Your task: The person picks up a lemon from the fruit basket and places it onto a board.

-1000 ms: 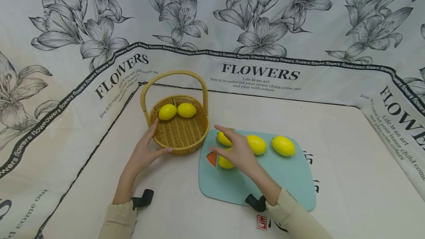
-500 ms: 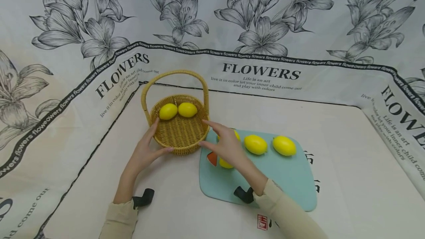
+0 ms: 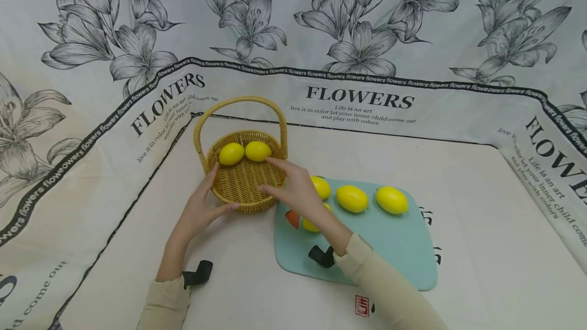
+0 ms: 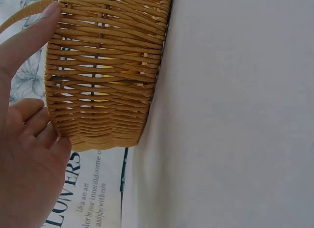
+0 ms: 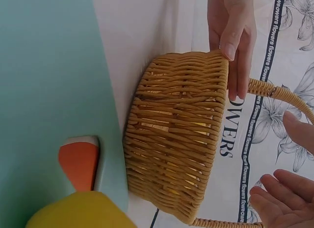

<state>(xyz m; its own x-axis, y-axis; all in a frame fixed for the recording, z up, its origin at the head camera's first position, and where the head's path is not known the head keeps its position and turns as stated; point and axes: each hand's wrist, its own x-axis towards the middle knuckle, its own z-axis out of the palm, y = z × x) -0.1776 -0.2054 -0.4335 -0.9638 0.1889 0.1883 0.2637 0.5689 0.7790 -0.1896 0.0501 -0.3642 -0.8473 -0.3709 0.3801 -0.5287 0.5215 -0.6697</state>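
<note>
A wicker basket (image 3: pixel 249 182) with a tall arched handle stands left of centre in the head view, two yellow lemons (image 3: pixel 231 154) lying inside at its back. My left hand (image 3: pixel 199 208) holds the basket's left front side, thumb and fingers against the rim; the left wrist view shows the fingertips curled at that rim. Over the basket's right side hovers my right hand (image 3: pixel 298 192), thumb and fingers spread apart with nothing between them. Several more lemons (image 3: pixel 352 198) lie on a light blue cutting board (image 3: pixel 376 248) at right, one partly covered by the right hand and forearm.
On the board's left edge is an orange wedge-shaped piece (image 3: pixel 292 219), close to the front lemon. Each wrist carries a black camera mount (image 3: pixel 198 274). A pale cloth (image 3: pixel 238 289) covers the table, and flower-printed fabric (image 3: pixel 362 50) rises behind and at the sides.
The right hand has moved left, from above the lemons on the board to over the basket's right side, still holding nothing. The left hand and basket have stayed put.
</note>
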